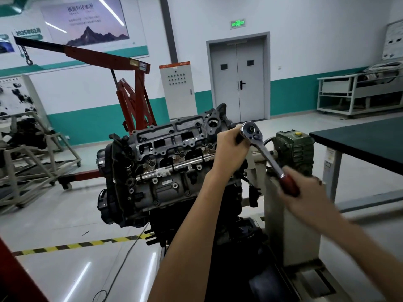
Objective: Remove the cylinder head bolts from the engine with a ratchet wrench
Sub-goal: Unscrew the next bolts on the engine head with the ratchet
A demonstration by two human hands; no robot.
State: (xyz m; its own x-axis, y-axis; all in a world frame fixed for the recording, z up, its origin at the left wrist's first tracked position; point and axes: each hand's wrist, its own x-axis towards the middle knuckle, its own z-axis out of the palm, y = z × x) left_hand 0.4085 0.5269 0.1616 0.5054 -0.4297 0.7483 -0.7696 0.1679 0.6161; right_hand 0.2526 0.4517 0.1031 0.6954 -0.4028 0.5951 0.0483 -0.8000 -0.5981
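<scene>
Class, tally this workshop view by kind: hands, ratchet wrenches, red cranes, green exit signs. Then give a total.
hands: 2 (left hand, right hand)
ratchet wrench: 1
red crane: 1
exit sign: 1
total: 5

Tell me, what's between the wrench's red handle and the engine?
In the head view, the wrench itself: its chrome shank rises to the ratchet head, where the left grip holds just beneath it, in front of the engine.
</scene>
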